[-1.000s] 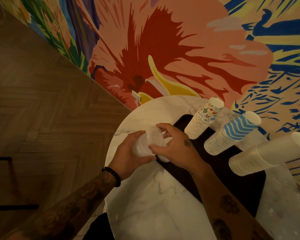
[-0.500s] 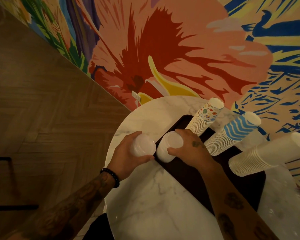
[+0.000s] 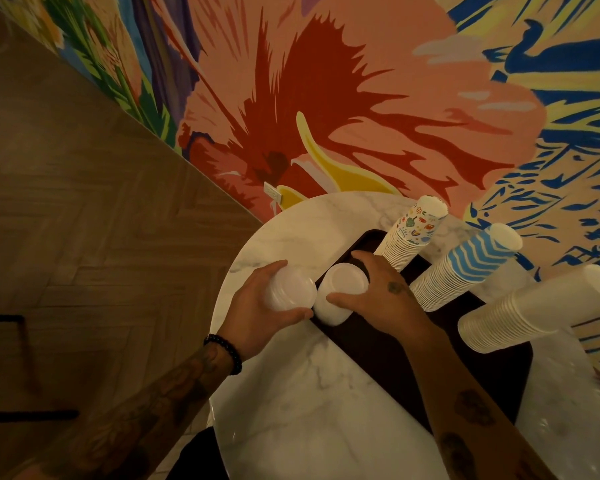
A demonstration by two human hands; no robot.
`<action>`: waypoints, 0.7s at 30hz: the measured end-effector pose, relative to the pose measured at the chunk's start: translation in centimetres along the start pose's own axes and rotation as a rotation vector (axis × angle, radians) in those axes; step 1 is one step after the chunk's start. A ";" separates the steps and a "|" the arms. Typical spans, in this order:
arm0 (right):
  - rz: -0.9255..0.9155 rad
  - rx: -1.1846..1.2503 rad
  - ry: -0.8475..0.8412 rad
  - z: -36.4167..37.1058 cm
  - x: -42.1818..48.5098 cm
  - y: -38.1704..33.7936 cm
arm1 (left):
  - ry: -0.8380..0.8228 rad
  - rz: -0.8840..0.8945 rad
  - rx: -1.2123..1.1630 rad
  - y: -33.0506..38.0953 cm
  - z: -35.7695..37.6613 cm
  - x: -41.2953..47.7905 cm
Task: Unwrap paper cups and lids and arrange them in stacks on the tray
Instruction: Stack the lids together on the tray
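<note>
**Lids in both your hands at the tray's near-left corner**

Lids come first, and they are hard to read: the two short white stacks of plastic lids blur at the edges, so you cannot count them or tell whether any wrap clings to them. Your right palm hides the far side of the right lid stack point(image 3: 340, 292), and the frame crops the clear crumpled plastic wrap point(image 3: 568, 410) at 4 o'clock on the table.

Your left hand point(image 3: 267, 313) is curled about halfway shut around the left lid stack point(image 3: 291, 291), thumb below and fingers over the far side, holding it over the bare round white marble table point(image 3: 309, 393) just off the tray's left edge. Your right hand point(image 3: 374, 296) grips the right lid stack, thumb on its near side and fingers over the top; that stack stands on the dark rectangular tray point(image 3: 395, 358) at its 9 o'clock corner. The two stacks touch or nearly touch; you cannot tell which.

Three tall inverted stacks of paper cups stand on the tray's far side, toward 1 to 3 o'clock: a white stack with small coloured drawings point(image 3: 409, 233), a stack with blue wavy stripes point(image 3: 465, 268), and a plain white stack point(image 3: 534, 310). A black bead bracelet point(image 3: 226, 351) circles your left wrist.
</note>
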State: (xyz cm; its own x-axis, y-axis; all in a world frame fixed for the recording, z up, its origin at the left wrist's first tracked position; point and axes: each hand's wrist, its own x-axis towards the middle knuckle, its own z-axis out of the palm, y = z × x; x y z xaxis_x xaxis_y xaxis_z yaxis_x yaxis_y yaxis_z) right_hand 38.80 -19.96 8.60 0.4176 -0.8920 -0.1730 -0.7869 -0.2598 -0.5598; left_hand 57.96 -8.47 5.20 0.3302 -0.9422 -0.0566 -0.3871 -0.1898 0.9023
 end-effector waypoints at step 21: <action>-0.094 0.109 -0.162 0.1 -1.4 -4.6 | -0.077 0.124 -0.010 1.4 0.8 -0.1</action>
State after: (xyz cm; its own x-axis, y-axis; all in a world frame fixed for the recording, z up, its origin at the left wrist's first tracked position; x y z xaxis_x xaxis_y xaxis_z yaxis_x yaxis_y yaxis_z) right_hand 41.89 -17.45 11.30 0.5614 -0.7922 -0.2392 -0.6910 -0.2897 -0.6623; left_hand 56.68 -8.82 6.13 0.2134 -0.9767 0.0229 -0.4120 -0.0687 0.9086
